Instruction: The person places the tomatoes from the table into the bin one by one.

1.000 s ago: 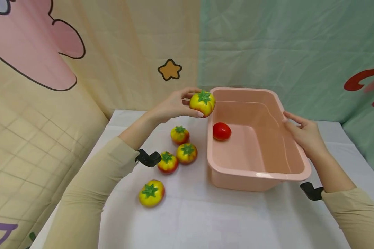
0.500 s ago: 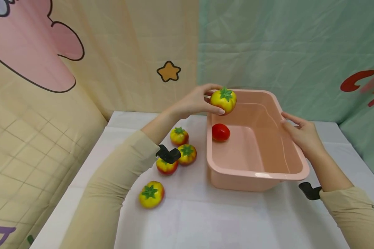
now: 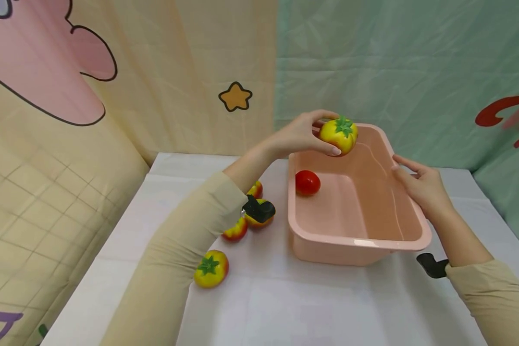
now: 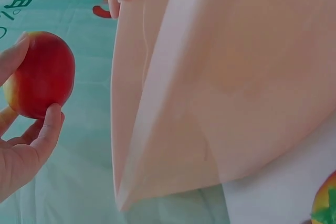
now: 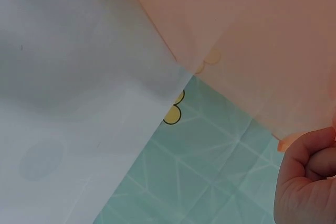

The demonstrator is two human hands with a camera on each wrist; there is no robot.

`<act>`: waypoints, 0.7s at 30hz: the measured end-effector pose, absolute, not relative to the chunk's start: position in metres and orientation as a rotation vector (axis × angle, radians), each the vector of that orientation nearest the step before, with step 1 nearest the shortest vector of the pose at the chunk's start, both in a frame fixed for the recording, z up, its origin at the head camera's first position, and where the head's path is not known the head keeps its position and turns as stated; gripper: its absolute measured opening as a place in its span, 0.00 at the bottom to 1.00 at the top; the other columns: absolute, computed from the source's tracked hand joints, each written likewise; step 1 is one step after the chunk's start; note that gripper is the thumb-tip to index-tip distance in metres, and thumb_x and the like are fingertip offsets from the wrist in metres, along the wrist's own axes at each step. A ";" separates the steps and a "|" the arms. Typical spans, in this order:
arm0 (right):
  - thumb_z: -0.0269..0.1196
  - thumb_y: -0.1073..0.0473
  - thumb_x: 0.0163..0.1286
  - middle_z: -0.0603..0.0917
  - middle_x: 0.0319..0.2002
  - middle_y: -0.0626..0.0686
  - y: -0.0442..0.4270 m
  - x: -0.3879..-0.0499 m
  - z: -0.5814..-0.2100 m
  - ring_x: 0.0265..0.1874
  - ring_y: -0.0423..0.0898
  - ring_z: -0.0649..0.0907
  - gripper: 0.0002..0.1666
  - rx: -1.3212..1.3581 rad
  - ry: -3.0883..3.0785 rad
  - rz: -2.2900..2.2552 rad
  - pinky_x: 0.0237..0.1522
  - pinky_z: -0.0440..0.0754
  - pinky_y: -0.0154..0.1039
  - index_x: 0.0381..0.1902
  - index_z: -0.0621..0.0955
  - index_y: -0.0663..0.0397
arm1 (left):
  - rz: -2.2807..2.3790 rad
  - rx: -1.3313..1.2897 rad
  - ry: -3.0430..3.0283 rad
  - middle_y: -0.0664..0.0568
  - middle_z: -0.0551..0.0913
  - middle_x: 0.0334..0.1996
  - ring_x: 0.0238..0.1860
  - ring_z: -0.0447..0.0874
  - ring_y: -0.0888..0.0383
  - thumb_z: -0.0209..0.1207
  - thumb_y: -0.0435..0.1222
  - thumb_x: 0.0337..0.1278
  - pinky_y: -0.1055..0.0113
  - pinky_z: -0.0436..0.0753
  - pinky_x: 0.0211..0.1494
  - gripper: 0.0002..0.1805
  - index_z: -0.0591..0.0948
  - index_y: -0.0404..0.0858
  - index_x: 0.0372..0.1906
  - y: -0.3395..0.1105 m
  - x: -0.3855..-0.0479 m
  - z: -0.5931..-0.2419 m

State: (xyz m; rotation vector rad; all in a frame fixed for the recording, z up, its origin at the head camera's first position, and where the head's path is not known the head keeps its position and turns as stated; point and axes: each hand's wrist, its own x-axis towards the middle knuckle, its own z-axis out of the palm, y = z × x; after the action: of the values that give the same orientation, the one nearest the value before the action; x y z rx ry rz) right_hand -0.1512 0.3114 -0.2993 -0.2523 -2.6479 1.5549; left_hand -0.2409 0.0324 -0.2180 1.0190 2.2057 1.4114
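Above the pink tub (image 3: 332, 253), the left hand (image 3: 300, 136) grips a yellow-red fruit (image 3: 339, 136) between thumb and fingers; the right hand (image 3: 427, 188) pinches the tub's rim; a red fruit (image 3: 307, 183) lies inside.

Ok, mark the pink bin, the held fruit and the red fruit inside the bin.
Pink bin (image 3: 359, 242): head view, front rim.
Held fruit (image 3: 337, 137): head view, yellow side.
Red fruit (image 3: 307, 183): head view, rounded middle.

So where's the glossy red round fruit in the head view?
In the head view, the glossy red round fruit lies inside the pink plastic tub, by its left wall, lower in the picture than the left hand.
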 end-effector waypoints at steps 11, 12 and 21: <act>0.52 0.36 0.66 0.82 0.38 0.49 0.310 -0.148 -0.299 0.27 0.36 0.84 0.42 -0.293 -2.695 1.459 0.29 0.83 0.35 0.71 0.59 0.50 | 1.440 0.993 2.102 0.52 0.72 0.56 0.50 0.71 0.60 0.68 0.34 0.47 0.76 0.76 0.47 0.38 0.65 0.40 0.64 0.062 -0.231 -0.221; 0.52 0.36 0.66 0.82 0.40 0.51 0.310 -0.148 -0.299 0.27 0.36 0.84 0.42 -0.295 -2.701 1.449 0.30 0.83 0.34 0.71 0.59 0.50 | 1.447 0.987 2.086 0.52 0.72 0.55 0.50 0.71 0.60 0.68 0.34 0.46 0.76 0.76 0.47 0.38 0.64 0.40 0.64 0.065 -0.230 -0.222; 0.51 0.34 0.65 0.82 0.42 0.54 0.310 -0.145 -0.299 0.28 0.35 0.84 0.43 -0.315 -2.718 1.451 0.31 0.82 0.32 0.71 0.59 0.50 | 1.504 0.962 2.009 0.52 0.74 0.52 0.47 0.73 0.62 0.68 0.31 0.45 0.76 0.77 0.45 0.38 0.66 0.40 0.64 0.087 -0.224 -0.231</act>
State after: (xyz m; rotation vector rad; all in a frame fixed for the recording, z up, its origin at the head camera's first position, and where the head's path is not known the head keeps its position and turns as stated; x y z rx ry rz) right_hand -0.1450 0.3104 -0.2988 -0.3153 -2.7184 1.4506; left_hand -0.2240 0.0871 -0.2305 0.9622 2.0086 1.5044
